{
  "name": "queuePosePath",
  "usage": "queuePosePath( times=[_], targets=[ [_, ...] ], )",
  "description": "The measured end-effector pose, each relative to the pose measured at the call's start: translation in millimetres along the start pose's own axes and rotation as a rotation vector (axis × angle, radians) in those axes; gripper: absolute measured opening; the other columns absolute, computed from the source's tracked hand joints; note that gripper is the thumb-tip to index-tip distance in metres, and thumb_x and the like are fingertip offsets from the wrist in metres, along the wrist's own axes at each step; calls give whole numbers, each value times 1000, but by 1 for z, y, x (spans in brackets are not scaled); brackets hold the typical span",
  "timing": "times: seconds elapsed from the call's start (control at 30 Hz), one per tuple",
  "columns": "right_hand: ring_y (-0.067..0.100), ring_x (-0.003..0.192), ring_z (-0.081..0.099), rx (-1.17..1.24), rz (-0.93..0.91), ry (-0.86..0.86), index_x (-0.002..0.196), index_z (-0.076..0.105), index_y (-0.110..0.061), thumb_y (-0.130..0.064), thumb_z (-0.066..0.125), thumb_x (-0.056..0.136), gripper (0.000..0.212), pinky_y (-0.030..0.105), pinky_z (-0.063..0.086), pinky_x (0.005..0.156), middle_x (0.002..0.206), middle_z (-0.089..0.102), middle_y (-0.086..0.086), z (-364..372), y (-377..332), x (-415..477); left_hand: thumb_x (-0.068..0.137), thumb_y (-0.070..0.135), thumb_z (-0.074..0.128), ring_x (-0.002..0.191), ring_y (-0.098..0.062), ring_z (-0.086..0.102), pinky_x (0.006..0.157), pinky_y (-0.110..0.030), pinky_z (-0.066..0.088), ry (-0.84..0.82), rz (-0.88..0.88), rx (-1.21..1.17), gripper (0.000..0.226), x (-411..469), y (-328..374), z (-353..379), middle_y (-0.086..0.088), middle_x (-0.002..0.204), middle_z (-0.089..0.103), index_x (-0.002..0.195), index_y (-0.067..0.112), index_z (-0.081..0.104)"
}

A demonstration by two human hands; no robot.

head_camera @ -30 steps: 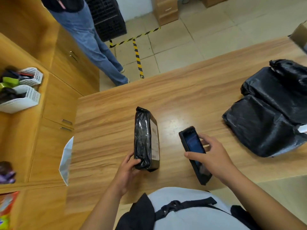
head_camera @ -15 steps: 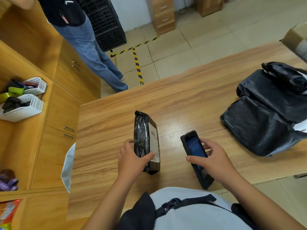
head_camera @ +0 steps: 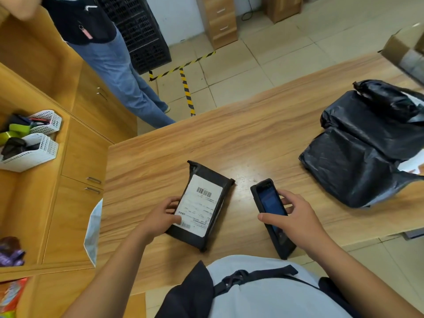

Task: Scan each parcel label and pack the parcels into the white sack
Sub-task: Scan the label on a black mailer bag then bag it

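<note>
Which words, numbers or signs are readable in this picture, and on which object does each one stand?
No text can be read.
White label on the black parcel: two barcodes and printed lines, too small and blurred.
Screen of the scanner: blurred.
Colourful packet, lower left: blurred.

This person wears a pale grey top (head_camera: 270, 301), plain and smooth across the chest. A dark strap (head_camera: 266, 273) crosses it, gathered into a knot or buckle towards the left. A panel of black fabric (head_camera: 188, 294) covers the left side of the torso, and a smaller dark piece (head_camera: 332, 288) shows on the right. Both forearms are bare down to the left hand (head_camera: 160, 216) and the right hand (head_camera: 296, 216).
</note>
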State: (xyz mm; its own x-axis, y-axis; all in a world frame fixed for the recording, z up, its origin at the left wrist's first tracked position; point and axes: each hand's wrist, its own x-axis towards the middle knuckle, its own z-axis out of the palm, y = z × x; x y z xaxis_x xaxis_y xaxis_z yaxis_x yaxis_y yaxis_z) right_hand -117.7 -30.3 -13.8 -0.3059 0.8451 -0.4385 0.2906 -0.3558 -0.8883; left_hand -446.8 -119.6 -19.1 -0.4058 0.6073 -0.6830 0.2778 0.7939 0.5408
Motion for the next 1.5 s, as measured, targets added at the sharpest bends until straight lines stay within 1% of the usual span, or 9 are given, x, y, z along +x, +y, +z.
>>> queuePosePath(
  times=[0.17, 0.3, 0.37, 0.57, 0.83, 0.9, 1.1, 1.23, 1.5],
  targets=[
    [4, 93, 56, -3, -21, -12, 141, 50, -25, -33, 89, 68, 83, 24, 53, 63, 120, 52, -4, 2, -1, -1, 80, 10, 72, 105, -18, 59, 76, -31, 48, 36, 15, 154, 60, 16, 6, 17, -2, 127, 61, 134, 22, 50],
    [0, 89, 55, -8, -23, -10, 141, 49, -26, -31, 88, 70, 81, 13, 46, 57, 122, 52, -3, 1, 0, -4, 51, 68, 79, 124, -28, 47, 98, -45, 43, 240, 2, 498, 110, 22, 13, 48, -3, 137, 50, 142, 23, 35],
    [1, 86, 57, -11, -22, -10, 142, 49, -25, -30, 88, 70, 82, 11, 45, 53, 122, 52, -2, 0, 2, -5, 51, 75, 77, 135, -30, 36, 108, -48, 32, 297, -32, 636, 126, 22, 14, 65, -7, 145, 40, 149, 18, 22],
    [6, 89, 59, -10, -15, -3, 140, 51, -25, -31, 89, 68, 82, 18, 51, 55, 119, 53, -2, -1, 6, -8, 60, 55, 84, 137, -32, 32, 111, -45, 31, 197, -2, 763, 124, 29, 22, 67, -11, 148, 35, 152, 11, 14],
    [8, 90, 58, 10, -7, 2, 142, 49, -23, -31, 88, 68, 84, 22, 53, 57, 119, 52, -2, 1, 9, -10, 86, -9, 55, 149, -31, -23, 121, -54, -5, -53, 623, 1419, 114, 20, 20, 36, -2, 164, -22, 147, 58, -14],
    [8, 88, 58, 24, -4, 4, 142, 49, -23, -30, 88, 69, 83, 20, 51, 56, 118, 52, -3, 1, 9, -9, 85, -9, 52, 151, -29, -18, 121, -51, -4, -45, 604, 1308, 114, 19, 20, 33, 1, 164, -21, 145, 60, -15],
    [3, 83, 59, 49, 39, 25, 143, 49, -24, -30, 88, 69, 84, 14, 48, 51, 119, 52, -3, 2, 14, -11, 76, 34, 79, 146, -28, 24, 116, -51, 27, 285, 178, 350, 101, 21, -16, 37, -5, 160, 23, 154, 38, 17],
    [1, 79, 58, 56, 71, 20, 144, 48, -23, -29, 88, 70, 84, 11, 45, 50, 119, 51, -4, 7, 18, -11, 54, 52, 86, 145, -27, 27, 115, -52, 30, 167, 77, 365, 124, 21, -40, 32, -2, 157, 32, 155, 32, 19],
    [4, 84, 57, -38, 63, 4, 145, 46, -23, -30, 87, 72, 84, 12, 46, 50, 122, 50, -3, 30, 14, -11, 31, 71, 79, 125, -27, 48, 100, -50, 42, 147, -15, 462, 124, 12, -62, 30, 3, 136, 54, 140, 29, 38]
  ],
)
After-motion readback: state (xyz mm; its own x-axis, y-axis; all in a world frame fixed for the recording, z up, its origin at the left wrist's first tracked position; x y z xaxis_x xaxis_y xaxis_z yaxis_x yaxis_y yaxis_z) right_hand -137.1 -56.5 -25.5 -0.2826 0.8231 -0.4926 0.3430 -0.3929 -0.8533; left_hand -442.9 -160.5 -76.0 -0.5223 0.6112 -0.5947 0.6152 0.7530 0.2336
